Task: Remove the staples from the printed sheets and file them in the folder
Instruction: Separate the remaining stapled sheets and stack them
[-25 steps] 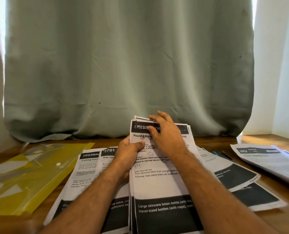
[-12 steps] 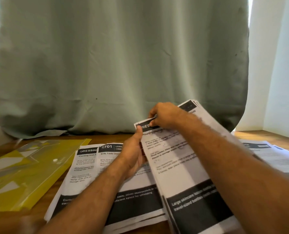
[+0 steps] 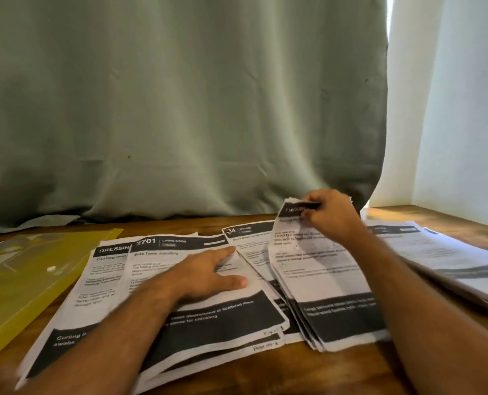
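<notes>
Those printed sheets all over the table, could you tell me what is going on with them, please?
A person is sorting stapled printouts at a wooden table. The right hand pinches the top edge of one sheaf of sheets, lifting that end while its lower end rests on the table. The left hand lies flat with straight fingers on the "Side Table Unfolding" sheet. More printouts lie to the right. The yellow folder sits at the left, and nobody is touching it.

Bare counter along the near edge and behind the printed sheets; yellow folder blocking the left, further paper stack the right, curtain closing the rear.
</notes>
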The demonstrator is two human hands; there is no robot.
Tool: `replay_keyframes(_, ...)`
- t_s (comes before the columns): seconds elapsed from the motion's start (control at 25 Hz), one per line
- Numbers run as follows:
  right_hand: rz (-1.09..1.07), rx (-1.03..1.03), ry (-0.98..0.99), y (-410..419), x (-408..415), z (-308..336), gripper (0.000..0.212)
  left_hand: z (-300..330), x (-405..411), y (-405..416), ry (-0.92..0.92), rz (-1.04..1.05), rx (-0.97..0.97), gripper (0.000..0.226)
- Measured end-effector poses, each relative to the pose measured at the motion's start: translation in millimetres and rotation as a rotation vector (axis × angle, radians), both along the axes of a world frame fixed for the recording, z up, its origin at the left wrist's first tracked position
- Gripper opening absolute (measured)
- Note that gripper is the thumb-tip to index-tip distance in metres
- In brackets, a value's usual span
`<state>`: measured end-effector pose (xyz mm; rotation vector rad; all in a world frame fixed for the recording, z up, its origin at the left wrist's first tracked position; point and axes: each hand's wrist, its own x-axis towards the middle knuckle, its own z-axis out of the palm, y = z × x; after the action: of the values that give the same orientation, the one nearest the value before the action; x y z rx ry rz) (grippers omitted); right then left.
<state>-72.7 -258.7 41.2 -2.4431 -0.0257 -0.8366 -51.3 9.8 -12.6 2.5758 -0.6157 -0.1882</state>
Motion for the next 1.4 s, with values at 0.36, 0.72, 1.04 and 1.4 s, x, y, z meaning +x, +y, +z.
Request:
replay_keyframes(0.36, -0.022, -0.001, -0.063, -23.1, 12.7, -20.9, 0.021, 12.5, 16.1, 9.9, 0.111, 0.020, 0.098, 0.060)
replay_keyframes(0.72, 0.025, 0.033, -0.087, -19.0, 12.9, -24.9, 0.024, 33.3, 21.8, -72.4, -0.040, 0.484, -0.180, 0.033)
replay_keyframes(1.04, -0.063, 0.132, -0.257, -22.3, 18.6, -18.2, 0.024, 13.9, 21.6, -77.1, 0.108, 0.468, -0.387, 0.039)
replay_keyframes(1.4, 0.091, 0.131, -0.372, -11.6, 17.2, -25.6, 0.028, 9.7, 18.6, -81.1, 0.085, 0.473, -0.380, 0.015)
